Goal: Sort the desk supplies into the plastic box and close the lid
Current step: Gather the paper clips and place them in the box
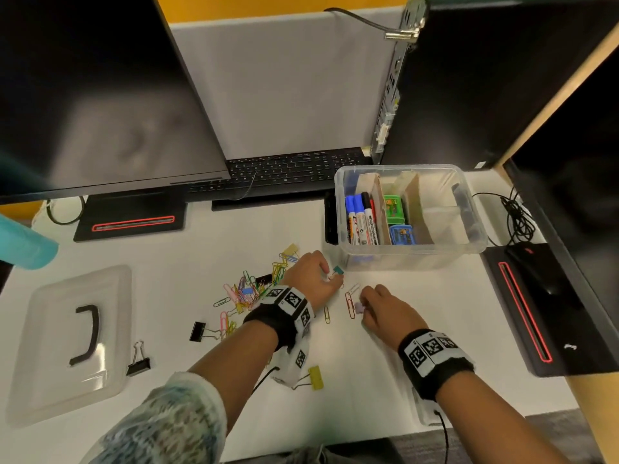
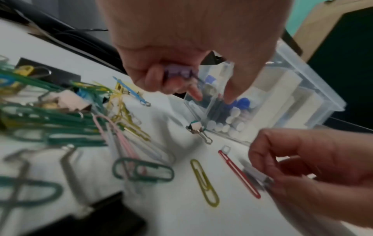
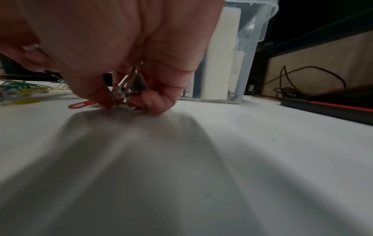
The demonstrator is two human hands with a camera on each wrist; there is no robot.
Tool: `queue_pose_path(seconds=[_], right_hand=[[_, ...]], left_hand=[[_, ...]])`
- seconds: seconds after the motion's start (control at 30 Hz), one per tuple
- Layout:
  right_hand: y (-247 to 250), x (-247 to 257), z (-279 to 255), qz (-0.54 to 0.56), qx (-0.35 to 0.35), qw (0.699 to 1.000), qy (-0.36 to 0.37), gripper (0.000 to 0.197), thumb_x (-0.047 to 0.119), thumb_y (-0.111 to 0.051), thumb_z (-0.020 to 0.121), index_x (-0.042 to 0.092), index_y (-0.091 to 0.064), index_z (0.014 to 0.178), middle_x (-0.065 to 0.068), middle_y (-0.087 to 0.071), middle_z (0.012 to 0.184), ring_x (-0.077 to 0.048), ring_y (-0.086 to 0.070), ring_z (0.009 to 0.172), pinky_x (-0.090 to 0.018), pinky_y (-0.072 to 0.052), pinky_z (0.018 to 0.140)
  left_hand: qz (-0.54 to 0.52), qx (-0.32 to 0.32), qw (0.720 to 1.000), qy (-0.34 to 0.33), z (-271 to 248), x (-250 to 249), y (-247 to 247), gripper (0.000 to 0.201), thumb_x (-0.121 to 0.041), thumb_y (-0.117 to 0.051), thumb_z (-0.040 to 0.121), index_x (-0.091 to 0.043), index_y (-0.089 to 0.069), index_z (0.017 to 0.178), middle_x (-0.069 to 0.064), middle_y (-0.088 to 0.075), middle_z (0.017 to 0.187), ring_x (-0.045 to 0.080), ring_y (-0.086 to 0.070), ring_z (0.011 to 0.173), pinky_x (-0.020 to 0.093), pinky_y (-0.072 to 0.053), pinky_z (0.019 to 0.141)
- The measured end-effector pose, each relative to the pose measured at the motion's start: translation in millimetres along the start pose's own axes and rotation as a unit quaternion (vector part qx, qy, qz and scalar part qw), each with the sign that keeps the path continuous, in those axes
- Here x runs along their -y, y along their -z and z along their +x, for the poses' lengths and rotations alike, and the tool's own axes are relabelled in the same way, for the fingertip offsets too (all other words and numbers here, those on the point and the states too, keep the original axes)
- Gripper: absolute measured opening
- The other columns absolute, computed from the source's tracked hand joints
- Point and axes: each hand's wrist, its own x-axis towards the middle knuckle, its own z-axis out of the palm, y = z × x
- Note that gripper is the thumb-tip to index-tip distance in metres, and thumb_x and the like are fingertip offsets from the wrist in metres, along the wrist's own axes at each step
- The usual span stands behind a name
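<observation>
My left hand point(image 1: 330, 274) hovers over a small teal binder clip point(image 1: 338, 270) point(image 2: 194, 127) lying in front of the clear plastic box point(image 1: 418, 259) point(image 2: 315, 89). Its curled fingers hold a purple binder clip point(image 2: 177, 73), while thumb and forefinger point down. My right hand point(image 1: 365, 304) point(image 3: 121, 102) pinches a small lilac binder clip point(image 1: 359, 308) point(image 3: 123, 92) on the desk beside a red paper clip point(image 1: 350, 304) point(image 2: 238, 172). A heap of coloured paper clips point(image 1: 248, 289) lies left of my hands. Markers point(image 1: 361, 219) stand in the box's left compartment.
The clear lid point(image 1: 50, 329) lies at the far left. Two black binder clips point(image 1: 197, 331) point(image 1: 139, 360) and a yellow one point(image 1: 315, 378) lie near my left forearm. Behind are a monitor point(image 1: 100, 95) and a keyboard point(image 1: 284, 172); a mouse point(image 1: 536, 269) is at right.
</observation>
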Motion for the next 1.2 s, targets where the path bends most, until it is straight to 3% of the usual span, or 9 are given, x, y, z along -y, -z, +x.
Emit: queue_pose_path(seconds=[0.13,0.27,0.43,0.53,0.63,0.77,0.9,1.03,1.2], right_hand=[[-2.3,-3.2,-7.4,0.079,-0.01,0.996,-0.03,0.015,0.025,-0.051,0.09,0.012,-0.049,0.098,-0.004,-0.045,0.101,-0.022,-0.054,0.072,-0.031,-0.045,0.068],[19.6,-3.2,-21.6,0.177,-0.066,0.982,-0.028,0.012,0.025,-0.057,0.089,0.018,-0.048,0.087,0.001,-0.049,0.091,-0.016,-0.055,0.073,-0.027,-0.047,0.07],[92.3,2.9,-39.8,0.166,-0.23,0.959,0.011,0.01,0.016,-0.058,0.088,0.017,-0.048,0.089,0.002,-0.049,0.091,-0.008,-0.05,0.059,-0.022,-0.039,0.058],[136.0,-7.0,-37.6,0.119,-0.301,0.946,-0.029,0.008,0.014,-0.057,0.088,0.011,-0.051,0.093,-0.003,-0.05,0.096,-0.016,-0.05,0.066,-0.026,-0.036,0.063],[162.0,-25.7,-19.0,0.036,-0.273,0.952,-0.135,0.017,0.015,-0.056,0.088,0.003,-0.054,0.1,-0.012,-0.05,0.099,-0.022,-0.046,0.076,-0.03,-0.035,0.069],[172.9,-41.7,15.3,-0.072,-0.115,0.968,-0.212,0.048,0.022,-0.055,0.089,0.005,-0.045,0.132,-0.02,-0.06,0.1,-0.035,-0.058,0.09,-0.033,-0.04,0.069],[171.0,-45.1,36.3,-0.094,-0.081,0.966,-0.228,0.071,0.024,-0.06,0.087,0.008,-0.023,0.146,-0.016,-0.064,0.101,-0.032,-0.06,0.095,-0.03,-0.038,0.067],[163.7,-42.9,22.7,-0.012,-0.194,0.962,-0.19,0.037,0.022,-0.056,0.088,0.004,-0.054,0.121,-0.018,-0.059,0.113,-0.034,-0.055,0.104,-0.035,-0.042,0.08],[132.6,-43.8,-3.0,-0.01,-0.369,0.921,-0.125,0.032,0.018,-0.051,0.087,0.005,-0.053,0.117,-0.016,-0.05,0.119,-0.035,-0.044,0.108,-0.045,-0.045,0.081]], left_hand=[[-0.012,-0.001,0.999,0.045,14.1,0.5,-6.6,0.046,-0.052,-0.063,0.081,-0.022,-0.05,0.113,0.0,-0.056,0.102,0.019,-0.059,0.088,0.032,-0.049,0.075],[0.009,0.039,0.998,0.045,19.1,-8.3,-16.6,0.06,-0.042,-0.071,0.077,-0.021,-0.042,0.126,0.005,-0.045,0.118,0.026,-0.06,0.098,0.037,-0.052,0.085],[0.031,0.036,0.999,0.027,20.9,-10.8,-25.6,0.036,-0.032,-0.062,0.087,-0.019,-0.047,0.116,0.008,-0.045,0.116,0.027,-0.061,0.089,0.033,-0.052,0.079],[0.036,0.034,0.998,0.028,18.1,-10.5,-29.5,0.024,-0.026,-0.057,0.091,-0.015,-0.049,0.112,0.008,-0.043,0.118,0.027,-0.061,0.088,0.031,-0.052,0.078],[0.046,0.035,0.998,0.008,15.8,-8.1,-30.5,0.019,-0.015,-0.051,0.094,-0.01,-0.05,0.112,0.011,-0.042,0.121,0.029,-0.06,0.088,0.033,-0.052,0.078],[0.036,0.064,0.997,-0.005,14.2,-5.7,-29.0,0.022,0.003,-0.047,0.089,-0.005,-0.052,0.109,0.014,-0.043,0.122,0.026,-0.052,0.078,0.034,-0.053,0.075],[0.014,0.042,0.999,-0.018,7.5,-4.8,-17.3,0.017,-0.006,-0.046,0.092,-0.007,-0.051,0.107,0.009,-0.046,0.114,0.024,-0.055,0.076,0.029,-0.047,0.07],[-0.075,-0.005,0.997,-0.001,4.7,5.1,10.0,0.013,-0.011,-0.04,0.095,-0.009,-0.052,0.098,0.007,-0.057,0.089,0.016,-0.05,0.069,0.027,-0.042,0.065],[-0.051,0.009,0.999,-0.002,-2.1,8.8,28.0,0.019,-0.016,-0.037,0.096,-0.012,-0.048,0.081,0.004,-0.055,0.075,0.019,-0.048,0.068,0.027,-0.036,0.061]])
